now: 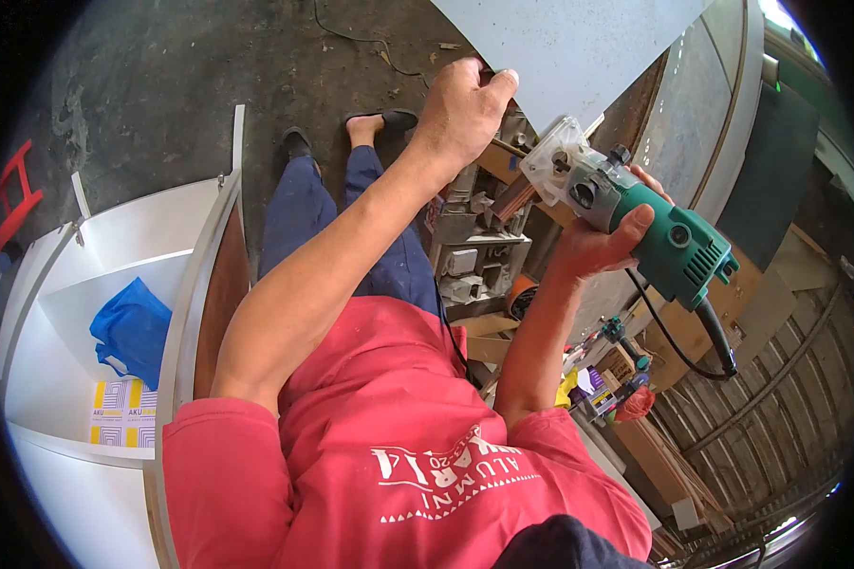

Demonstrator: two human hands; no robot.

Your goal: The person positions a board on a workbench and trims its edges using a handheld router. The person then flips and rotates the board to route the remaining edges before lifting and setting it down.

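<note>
My right hand (pixel 605 237) is wrapped around the body of a green trim router (pixel 676 242), thumb over the near side. The router lies tilted, its clear plastic base (pixel 555 161) at the near corner of a pale grey panel (pixel 579 57). Whether the base touches the panel or the bit meets its edge, I cannot tell. At the panel's left edge my left hand (pixel 465 109) is closed, thumb and curled fingers gripping it; some fingertips are hidden. A black cord (pixel 716 332) runs from the router's rear end.
On the left stands a white cabinet (pixel 114 247) holding a blue bag (pixel 135 327) and a yellow-and-white box (pixel 123 412). Below the panel is a shelf (pixel 484 242) of offcuts. Tools (pixel 617 332) and wood boards (pixel 659 465) lie right. A cable (pixel 365 40) crosses the floor.
</note>
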